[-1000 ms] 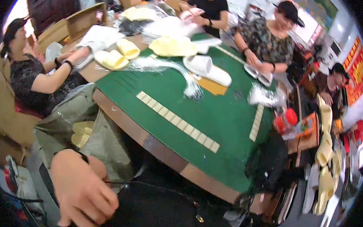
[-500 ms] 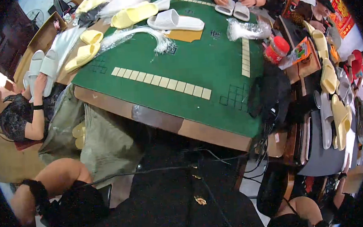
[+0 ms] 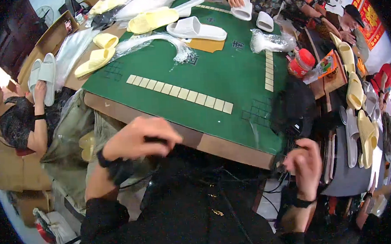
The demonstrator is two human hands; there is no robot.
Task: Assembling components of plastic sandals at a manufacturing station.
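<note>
My left hand [image 3: 140, 138] is raised in front of the near edge of the green-topped table [image 3: 168, 119]. Its fingers curl loosely with a gap between thumb and fingers, and nothing shows in it. By the table's near right corner is my right hand [image 3: 304, 163], slightly blurred, its bent fingers apart and no object visible in them. A row of cream tiles [image 3: 180, 93] lies on the green top beyond my left hand. Close to my right hand are a black bag [image 3: 293, 102] and dark cables.
White slides [image 3: 196, 30], yellow slides [image 3: 153, 21] and clear plastic bags [image 3: 273, 41] lie on the table. A red-lidded jar [image 3: 301, 63] stands at the right. More slides [image 3: 366, 131] line a side surface. At left a person holds grey slides [image 3: 44, 80]; others work across the table.
Both my hands have come up into view from below. Across the table, a person has lifted one pale slide away from the other. The view has shifted slightly.
</note>
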